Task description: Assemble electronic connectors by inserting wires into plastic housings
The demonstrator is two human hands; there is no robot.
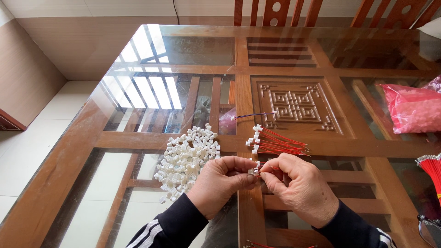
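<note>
My left hand [219,182] pinches a small white plastic connector [253,171] between thumb and fingers. My right hand [298,186] meets it from the right and holds a thin red wire at the connector. Left of my hands lies a heap of loose white connectors [186,158] on the glass table top [138,105]. Just beyond my hands is a bunch of red wires with white connectors on their ends [275,142]. A single purple and red wire with a white end [252,115] lies farther back.
A pink plastic bag [411,108] sits at the right. A bundle of bare red wires [432,172] is at the right edge. Wooden chairs [275,11] stand behind the table. A tiled floor [27,147] shows at the left.
</note>
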